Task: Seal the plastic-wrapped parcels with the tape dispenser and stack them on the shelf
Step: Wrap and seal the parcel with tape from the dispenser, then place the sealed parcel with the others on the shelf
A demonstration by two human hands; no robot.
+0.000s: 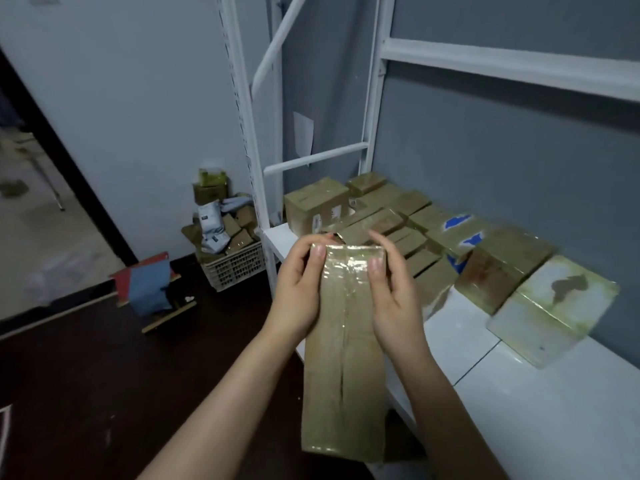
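Held item: long tan cardboard parcel in glossy clear plastic wrap (344, 358). It is in the air, just off the front edge of the white metal shelf board (519, 393) and towards the board's left end, with its long axis running away from the person.

Left hand (298, 282) grips the far left corner, thumb flat on the top face. Right hand (391, 292) holds the far right corner the same way, thumb on top and fingers curled round the side edge. Both thumbs sit on the shiny strip across the far end. Judgement: they are smoothing wrap or tape down there, or checking the seal before stacking.

No tape dispenser is in view.

Stacked tan wrapped parcels (381, 216) fill the shelf's back left corner and run along the back edge. They are packed touching, probably to save room. Some carry blue patches (457, 221). The small white labels (332, 213) on one box are too small to read.

Beyond the shelf's left end, a white plastic lattice crate (235, 268) stands on the dark floor, heaped with loose packets, probably the unsealed stock. Their print is illegible.

A white paper sheet (303, 136) hangs on the grey wall. No writing can be made out on it.
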